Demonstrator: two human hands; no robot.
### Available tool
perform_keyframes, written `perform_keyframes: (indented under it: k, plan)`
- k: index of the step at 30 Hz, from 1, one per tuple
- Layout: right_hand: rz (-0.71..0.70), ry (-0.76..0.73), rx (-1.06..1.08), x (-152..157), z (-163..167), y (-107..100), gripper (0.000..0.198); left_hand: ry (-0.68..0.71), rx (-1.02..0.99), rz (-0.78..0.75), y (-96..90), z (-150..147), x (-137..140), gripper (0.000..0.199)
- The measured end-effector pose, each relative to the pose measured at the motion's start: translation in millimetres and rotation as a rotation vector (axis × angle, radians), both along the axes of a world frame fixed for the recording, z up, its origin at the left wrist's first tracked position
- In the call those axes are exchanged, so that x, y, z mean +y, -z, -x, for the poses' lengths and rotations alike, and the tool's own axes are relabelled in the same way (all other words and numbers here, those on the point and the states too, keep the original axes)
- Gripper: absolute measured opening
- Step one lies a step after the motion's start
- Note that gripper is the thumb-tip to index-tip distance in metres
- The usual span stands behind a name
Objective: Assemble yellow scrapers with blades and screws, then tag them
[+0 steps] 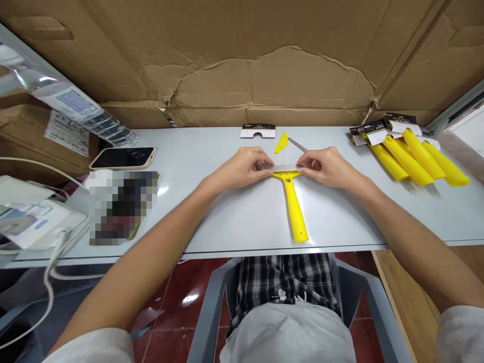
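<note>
A yellow scraper handle [292, 209] lies on the table with its wide head away from me. Across that head sits a thin metal blade [286, 168]. My left hand [247, 166] pinches the blade's left end between thumb and fingers. At the other end, my right hand [325, 166] grips it the same way. Just beyond the blade is a small yellow plastic piece [281, 143], with a thin metal rod [297, 144] beside it, its near end hidden behind my right hand. A black-and-white header card [258, 131] lies farther back.
Several yellow scrapers [412, 159] with header cards are piled at the right. On the left are a phone [123, 158], a blurred-out object [123, 206], a tilted clear bottle [75, 101], a cardboard box [38, 136] and white cables [49, 272]. Cardboard [272, 55] walls the back.
</note>
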State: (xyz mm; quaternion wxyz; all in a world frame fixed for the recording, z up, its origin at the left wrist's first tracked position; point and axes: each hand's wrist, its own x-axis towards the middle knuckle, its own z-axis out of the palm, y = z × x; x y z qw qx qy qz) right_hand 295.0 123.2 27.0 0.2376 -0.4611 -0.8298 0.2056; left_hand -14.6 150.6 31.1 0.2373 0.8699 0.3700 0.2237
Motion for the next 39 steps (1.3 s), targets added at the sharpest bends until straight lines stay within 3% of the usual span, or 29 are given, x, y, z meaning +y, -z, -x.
perform_keyframes:
  k: [16,39]
  plan:
    - [-0.006,-0.104,-0.047,1,0,-1,0.038,0.071,0.017,0.035,-0.4,2,1,0.026]
    - [-0.058,-0.167,-0.128,4,-5,0,0.029,0.124,0.054,-0.086,13.1,2,6,0.022]
